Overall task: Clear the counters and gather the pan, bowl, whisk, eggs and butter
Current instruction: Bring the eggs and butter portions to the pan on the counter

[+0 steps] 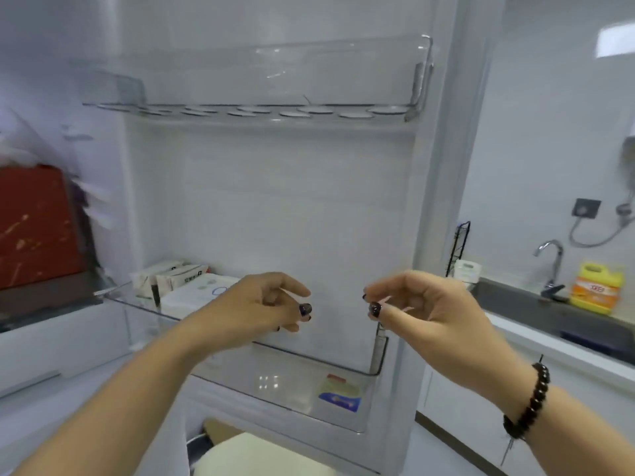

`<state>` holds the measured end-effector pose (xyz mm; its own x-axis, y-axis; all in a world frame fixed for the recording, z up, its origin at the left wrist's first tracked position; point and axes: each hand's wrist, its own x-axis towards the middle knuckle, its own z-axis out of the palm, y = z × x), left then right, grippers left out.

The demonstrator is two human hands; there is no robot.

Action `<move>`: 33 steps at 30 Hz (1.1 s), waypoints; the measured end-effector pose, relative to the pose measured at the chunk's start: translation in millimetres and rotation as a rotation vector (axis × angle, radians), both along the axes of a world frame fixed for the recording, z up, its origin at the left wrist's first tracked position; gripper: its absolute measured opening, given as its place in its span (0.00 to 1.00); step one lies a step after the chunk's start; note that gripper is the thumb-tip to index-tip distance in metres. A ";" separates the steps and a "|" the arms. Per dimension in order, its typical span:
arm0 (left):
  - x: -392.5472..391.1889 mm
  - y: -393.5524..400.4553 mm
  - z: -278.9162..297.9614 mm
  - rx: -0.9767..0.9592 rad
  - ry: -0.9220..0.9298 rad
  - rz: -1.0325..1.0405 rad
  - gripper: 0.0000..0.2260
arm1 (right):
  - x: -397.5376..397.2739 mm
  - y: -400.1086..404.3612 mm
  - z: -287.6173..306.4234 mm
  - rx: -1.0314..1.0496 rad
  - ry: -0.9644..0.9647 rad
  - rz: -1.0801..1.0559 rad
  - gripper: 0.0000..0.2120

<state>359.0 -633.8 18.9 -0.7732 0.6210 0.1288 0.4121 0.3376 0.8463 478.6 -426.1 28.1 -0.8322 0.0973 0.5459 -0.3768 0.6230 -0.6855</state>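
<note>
I face the inside of an open fridge door point(275, 207). My left hand point(271, 304) and my right hand point(419, 304) hover side by side in front of it, fingers loosely curled, holding nothing. The upper clear door shelf point(261, 111) has a row of round egg holes with no eggs in them. Below my hands, the clear door bin point(309, 364) holds a small yellow, red and blue packet point(338, 393) at its right end. No pan, bowl or whisk is in view.
White cartons and a flat white package point(178, 283) stand at the bin's left end. A red box point(34, 228) sits on a fridge shelf at left. At right are a dark sink point(536, 310), a faucet point(553, 266) and a yellow detergent bottle point(596, 286).
</note>
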 end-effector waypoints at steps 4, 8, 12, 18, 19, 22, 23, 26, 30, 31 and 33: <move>-17.5 13.3 7.2 -0.381 0.026 -0.240 0.16 | -20.9 -18.0 7.0 0.260 -0.176 0.016 0.07; -25.8 33.4 -4.0 -0.545 0.146 -0.304 0.11 | -38.2 -24.5 5.2 0.448 -0.367 0.042 0.07; -38.0 36.3 -6.0 -0.615 0.230 -0.286 0.11 | -51.4 -24.9 3.1 0.556 -0.504 0.054 0.09; -38.2 39.3 -3.4 -0.686 0.202 -0.248 0.12 | -75.2 -37.0 7.4 0.765 -0.689 0.050 0.11; -39.3 39.3 -3.3 -0.687 0.174 -0.237 0.13 | -81.6 -38.2 6.0 0.795 -0.742 0.031 0.14; -43.3 43.0 -5.2 -0.762 0.175 -0.279 0.15 | -99.5 -39.9 -3.0 0.895 -0.848 -0.031 0.17; -44.5 44.8 -6.0 -0.790 0.194 -0.289 0.15 | -103.9 -40.3 -6.9 0.931 -0.864 -0.050 0.18; -53.3 49.0 -14.9 -0.855 0.205 -0.289 0.16 | -105.3 -42.4 -13.2 1.016 -0.890 -0.093 0.19; -62.3 48.7 -26.2 -0.899 0.153 -0.299 0.12 | -98.9 -42.8 -16.8 1.107 -0.852 -0.110 0.15; -62.7 48.7 -26.5 -0.905 0.156 -0.302 0.11 | -98.2 -42.9 -18.1 1.128 -0.839 -0.107 0.15; -62.0 48.7 -26.7 -0.910 0.166 -0.313 0.14 | -97.0 -43.1 -20.5 1.165 -0.818 -0.113 0.14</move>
<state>297.0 -585.2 -7.7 -0.5720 0.7109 -0.4093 0.6846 0.6886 0.2392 381.6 -469.1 7.6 -0.9646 0.0203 -0.2630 -0.0431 0.9714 0.2333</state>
